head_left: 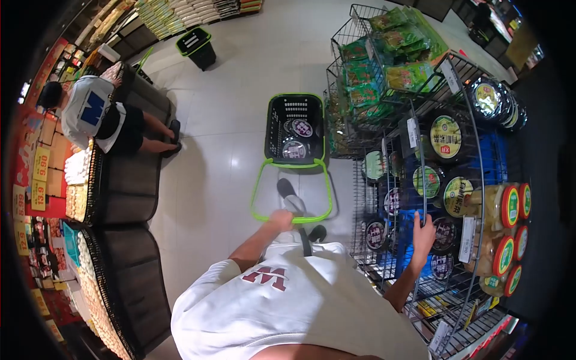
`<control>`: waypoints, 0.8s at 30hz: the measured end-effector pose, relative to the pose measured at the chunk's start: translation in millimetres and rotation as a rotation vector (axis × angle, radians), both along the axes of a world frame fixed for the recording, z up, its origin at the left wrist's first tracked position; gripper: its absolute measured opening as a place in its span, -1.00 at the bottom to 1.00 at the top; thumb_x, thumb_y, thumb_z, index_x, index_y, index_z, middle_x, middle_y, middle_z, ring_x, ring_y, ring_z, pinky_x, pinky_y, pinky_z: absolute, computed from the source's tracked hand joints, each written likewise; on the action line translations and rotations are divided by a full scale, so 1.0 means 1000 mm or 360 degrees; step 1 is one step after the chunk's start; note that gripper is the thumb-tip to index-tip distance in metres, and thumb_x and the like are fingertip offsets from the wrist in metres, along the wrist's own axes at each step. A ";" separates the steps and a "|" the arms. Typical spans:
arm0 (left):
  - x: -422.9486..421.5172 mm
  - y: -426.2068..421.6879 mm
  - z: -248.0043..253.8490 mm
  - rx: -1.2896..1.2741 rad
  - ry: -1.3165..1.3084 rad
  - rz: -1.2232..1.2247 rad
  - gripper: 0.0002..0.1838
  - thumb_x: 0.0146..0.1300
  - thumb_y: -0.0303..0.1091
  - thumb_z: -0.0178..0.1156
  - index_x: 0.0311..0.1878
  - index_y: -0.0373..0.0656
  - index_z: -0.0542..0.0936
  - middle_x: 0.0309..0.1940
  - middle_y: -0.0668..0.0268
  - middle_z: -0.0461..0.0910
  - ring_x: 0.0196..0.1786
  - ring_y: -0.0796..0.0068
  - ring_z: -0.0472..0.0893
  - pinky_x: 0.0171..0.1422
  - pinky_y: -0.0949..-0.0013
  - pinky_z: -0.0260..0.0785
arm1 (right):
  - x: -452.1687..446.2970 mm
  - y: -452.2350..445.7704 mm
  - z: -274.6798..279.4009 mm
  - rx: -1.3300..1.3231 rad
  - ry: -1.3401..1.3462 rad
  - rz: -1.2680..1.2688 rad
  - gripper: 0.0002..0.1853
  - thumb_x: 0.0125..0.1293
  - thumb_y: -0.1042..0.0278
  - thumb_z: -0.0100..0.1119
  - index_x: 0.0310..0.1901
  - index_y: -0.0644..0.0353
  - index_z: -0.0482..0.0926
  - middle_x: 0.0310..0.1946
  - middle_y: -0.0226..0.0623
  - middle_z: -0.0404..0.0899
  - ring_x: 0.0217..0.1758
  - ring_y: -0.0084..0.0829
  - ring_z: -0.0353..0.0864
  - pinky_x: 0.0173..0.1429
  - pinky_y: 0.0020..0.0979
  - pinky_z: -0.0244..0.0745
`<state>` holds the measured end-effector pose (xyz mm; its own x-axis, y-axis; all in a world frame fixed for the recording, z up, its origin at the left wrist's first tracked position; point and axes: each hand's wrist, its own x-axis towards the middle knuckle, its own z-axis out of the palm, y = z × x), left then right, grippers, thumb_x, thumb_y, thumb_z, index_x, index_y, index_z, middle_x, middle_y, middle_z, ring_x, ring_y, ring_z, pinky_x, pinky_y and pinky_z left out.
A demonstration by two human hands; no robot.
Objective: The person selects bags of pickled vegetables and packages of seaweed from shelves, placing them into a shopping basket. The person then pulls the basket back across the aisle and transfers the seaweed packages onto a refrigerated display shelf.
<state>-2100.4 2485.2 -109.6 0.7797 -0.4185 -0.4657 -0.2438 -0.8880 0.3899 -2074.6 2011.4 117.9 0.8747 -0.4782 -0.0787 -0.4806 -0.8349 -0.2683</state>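
Observation:
My left hand point(281, 220) is closed round the green handle point(329, 186) of a black shopping basket point(295, 104). Two round packages with dark labels point(301, 128) lie inside the basket, which stands on the floor ahead of me. On the right, my right hand point(424, 231) reaches to the wire rack point(418, 162), its fingers apart at the rack's front wires. Round dark packages point(444, 234) sit in the rack just beside and behind this hand. Whether the fingertips touch a wire or a package cannot be made out.
Jars with red lids point(506, 258) stand at the rack's right side, and green bags point(396, 36) fill its far end. A person in a white shirt point(90, 111) leans over the produce bins point(126, 186) on the left. Another basket point(197, 48) stands farther ahead.

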 end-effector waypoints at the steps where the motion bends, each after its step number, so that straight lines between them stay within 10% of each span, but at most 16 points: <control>1: 0.020 0.004 -0.006 -0.0004 -0.0018 0.0003 -0.70 0.06 -0.11 0.19 -0.34 -0.13 0.73 -0.40 -0.04 0.69 -0.26 -0.10 0.70 -0.11 -0.08 0.55 | -0.001 -0.003 -0.007 -0.0063 -0.0079 0.0018 -0.41 0.41 -0.12 0.13 0.11 0.36 0.57 -0.16 0.17 0.68 -0.07 0.18 0.65 0.07 0.00 0.50; 4: 0.053 0.028 -0.010 0.0001 0.0047 -0.0024 -0.68 0.05 -0.09 0.21 -0.38 -0.15 0.72 -0.39 -0.02 0.70 -0.26 -0.08 0.71 -0.13 -0.08 0.56 | 0.010 0.019 0.021 0.0034 0.0164 -0.0152 -0.44 0.40 -0.09 0.16 0.06 0.35 0.59 -0.09 0.19 0.66 0.02 0.14 0.64 0.13 -0.05 0.49; 10: 0.152 0.102 -0.026 -0.0010 0.0123 -0.0045 -0.66 0.04 -0.07 0.22 -0.38 -0.18 0.73 -0.37 -0.02 0.70 -0.24 -0.06 0.71 -0.12 -0.04 0.57 | 0.060 0.091 0.017 -0.0477 -0.0944 0.0167 -0.69 0.30 0.31 0.31 -0.05 0.35 0.55 -0.15 -0.02 0.53 0.01 0.03 0.52 0.14 -0.09 0.40; 18: 0.259 0.152 -0.025 0.0084 0.0138 -0.0165 -0.69 0.00 -0.19 0.26 -0.29 -0.21 0.75 -0.27 -0.05 0.71 -0.15 -0.04 0.72 0.01 0.00 0.57 | 0.170 0.216 -0.017 0.0532 -0.0257 0.0217 -0.79 0.34 0.25 0.28 -0.22 0.25 0.66 -0.49 -0.20 0.62 -0.44 -0.27 0.62 -0.26 -0.26 0.51; 24: 0.326 0.163 -0.031 0.0057 0.0184 -0.0004 -0.68 0.10 -0.16 0.23 -0.27 -0.23 0.73 -0.23 -0.05 0.71 -0.07 -0.06 0.70 0.01 -0.05 0.56 | 0.122 0.159 -0.264 0.1139 0.0500 -0.0139 -0.58 0.28 0.04 0.34 -0.16 0.33 0.67 -0.47 -0.16 0.68 -0.40 -0.39 0.74 -0.23 -0.34 0.63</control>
<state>-1774.2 2647.9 -141.0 0.7189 -0.4018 -0.5673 -0.2011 -0.9014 0.3836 -1952.9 2170.5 -146.5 0.7219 -0.2841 -0.6310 -0.6791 -0.4662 -0.5670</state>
